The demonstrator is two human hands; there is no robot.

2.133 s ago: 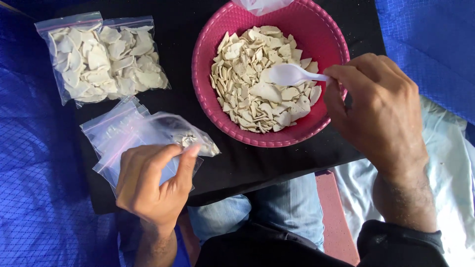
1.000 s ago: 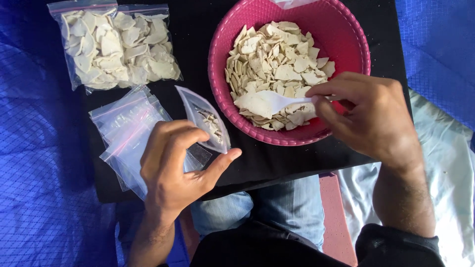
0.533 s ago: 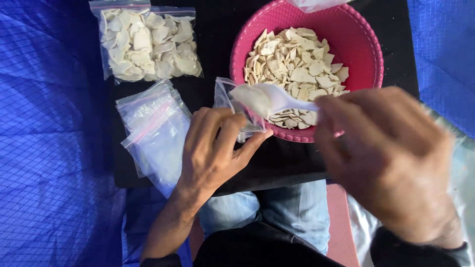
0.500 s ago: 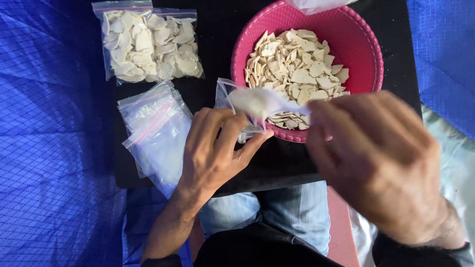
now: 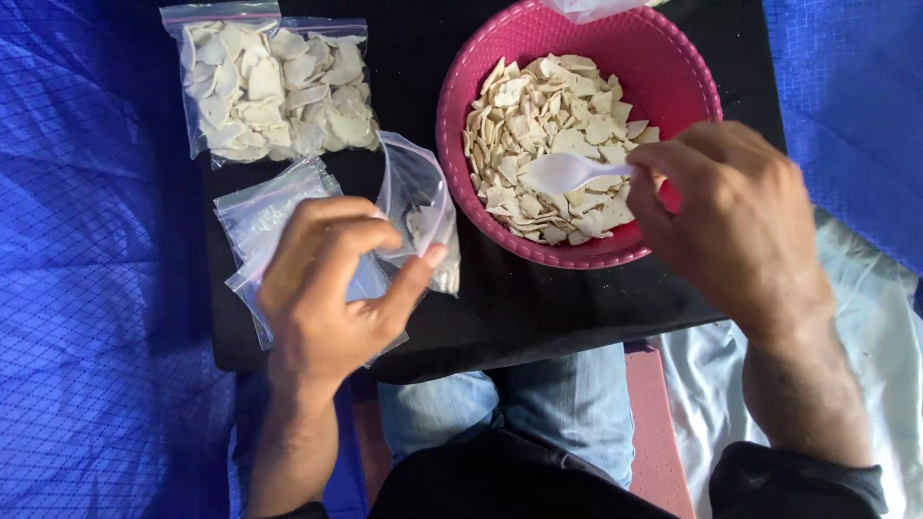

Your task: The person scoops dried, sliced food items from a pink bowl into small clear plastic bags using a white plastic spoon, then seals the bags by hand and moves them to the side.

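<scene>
A small clear bag (image 5: 420, 207) is held open, mouth upward, by the left hand (image 5: 332, 288), just left of a pink bowl (image 5: 481, 77) of pale chips. A white spoon (image 5: 575, 172), gripped by the right hand (image 5: 735, 221), is held over the chips, its handle running rightward.

— What's the bowl (image 5: 481, 67) made of?
— Matt pink plastic; the spoon (image 5: 569, 171) is smooth white plastic.
— And the bags?
— Clear glossy plastic zip bag (image 5: 415, 187), on a matt black tabletop (image 5: 538, 308).
</scene>
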